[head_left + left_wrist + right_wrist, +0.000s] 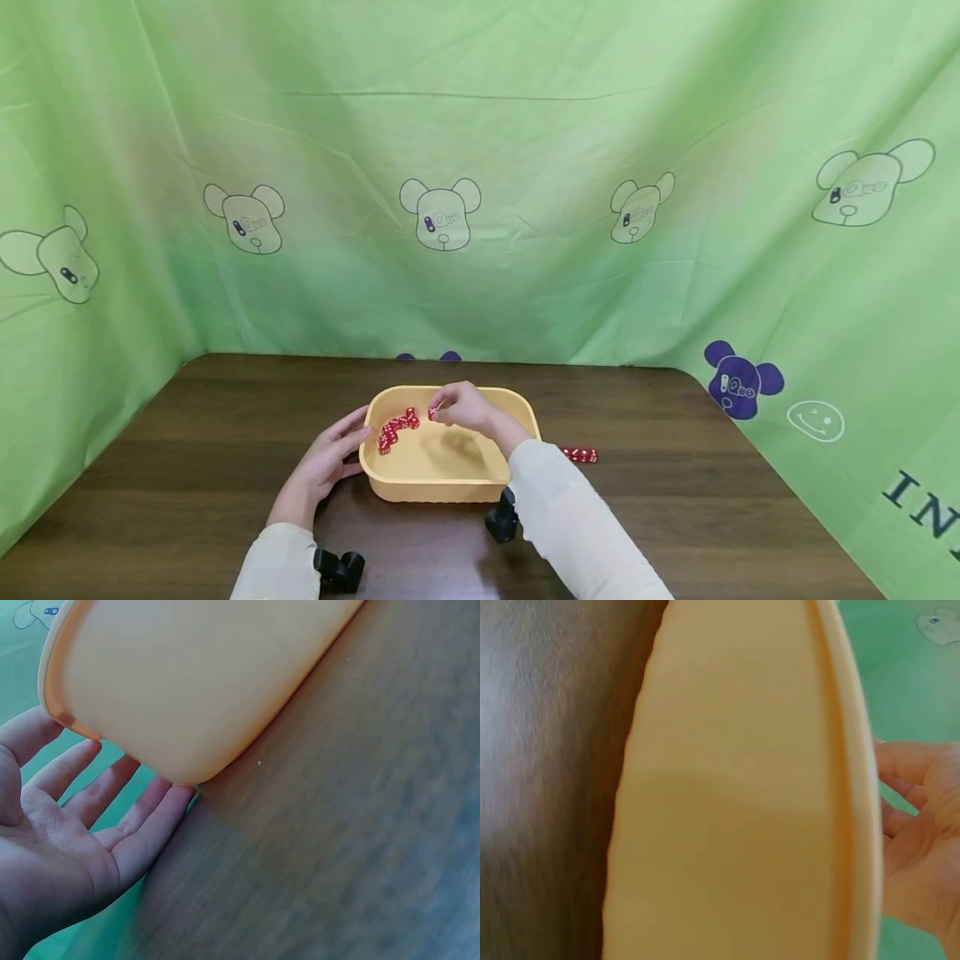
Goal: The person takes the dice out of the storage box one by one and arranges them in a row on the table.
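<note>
Left hand (324,463), fingers straight, steadies the yellow tub (450,487) on the wooden table (187,467) while right hand (463,407) pinches a red die (432,413) over the dice row (396,427) inside; placing step, next needs careful alignment.

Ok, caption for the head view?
Right hand pinches a red die over a yellow tub; left hand rests open against its side.

Only the dark letters "IN", cut off by the frame's lower right edge, are seen printed on the green cloth (862,275).
</note>
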The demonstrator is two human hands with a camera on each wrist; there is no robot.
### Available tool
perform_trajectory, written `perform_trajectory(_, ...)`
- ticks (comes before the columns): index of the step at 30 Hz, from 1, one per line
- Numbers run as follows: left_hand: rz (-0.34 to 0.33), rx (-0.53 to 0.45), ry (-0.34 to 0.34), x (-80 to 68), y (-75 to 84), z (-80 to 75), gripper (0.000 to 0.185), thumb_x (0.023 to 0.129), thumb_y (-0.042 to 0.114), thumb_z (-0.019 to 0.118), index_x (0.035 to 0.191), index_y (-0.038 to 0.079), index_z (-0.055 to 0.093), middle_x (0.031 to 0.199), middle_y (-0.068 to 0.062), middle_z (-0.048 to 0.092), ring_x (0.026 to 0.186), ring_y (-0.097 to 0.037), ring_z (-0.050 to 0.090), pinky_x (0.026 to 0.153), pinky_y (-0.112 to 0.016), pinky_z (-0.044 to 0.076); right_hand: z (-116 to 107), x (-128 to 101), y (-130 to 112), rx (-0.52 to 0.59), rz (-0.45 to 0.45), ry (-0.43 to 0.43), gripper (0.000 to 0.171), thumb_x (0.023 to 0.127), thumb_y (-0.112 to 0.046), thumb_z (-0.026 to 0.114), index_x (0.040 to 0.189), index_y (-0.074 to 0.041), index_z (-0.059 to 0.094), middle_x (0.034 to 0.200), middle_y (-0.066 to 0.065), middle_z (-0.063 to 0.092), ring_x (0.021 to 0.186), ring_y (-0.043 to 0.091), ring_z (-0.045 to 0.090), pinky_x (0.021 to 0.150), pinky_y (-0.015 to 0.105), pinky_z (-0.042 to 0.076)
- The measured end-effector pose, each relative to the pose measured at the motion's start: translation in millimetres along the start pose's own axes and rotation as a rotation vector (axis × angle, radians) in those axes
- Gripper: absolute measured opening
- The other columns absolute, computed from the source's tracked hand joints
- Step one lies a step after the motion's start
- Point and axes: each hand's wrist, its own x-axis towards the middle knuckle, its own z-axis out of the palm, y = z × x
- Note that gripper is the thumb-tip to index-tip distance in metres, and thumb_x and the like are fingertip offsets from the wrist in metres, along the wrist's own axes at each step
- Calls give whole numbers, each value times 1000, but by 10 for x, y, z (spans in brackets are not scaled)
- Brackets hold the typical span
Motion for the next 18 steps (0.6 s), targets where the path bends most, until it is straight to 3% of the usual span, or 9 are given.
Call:
perform_trajectory(7,-2,0,11,-2,2,-5,49,86,15,52,132,11,36,130,-16,35,109,-31,42,75,-43,44,-156,-62,-16,-4,-20,12,9,75,5,58,84,6,60,68,6,59,60,15,52,64,44,45)
perform_trajectory(13,-8,4,3,-3,12,-5,49,86,15,52,132,12,36,130,-16,35,110,-31,41,76,-43,43,-311,-143,-19,-35,-24,19,10,76,4,59,86,5,60,71,5,59,61,12,51,65,41,45)
perform_trajectory(18,-7,0,1,1,7,-6,49,86,14,52,132,11,35,130,-16,35,110,-31,41,76,-43,43,-440,-278,-98,-24,-47,26,13,76,6,56,89,10,58,76,19,59,67,25,55,64,38,46)
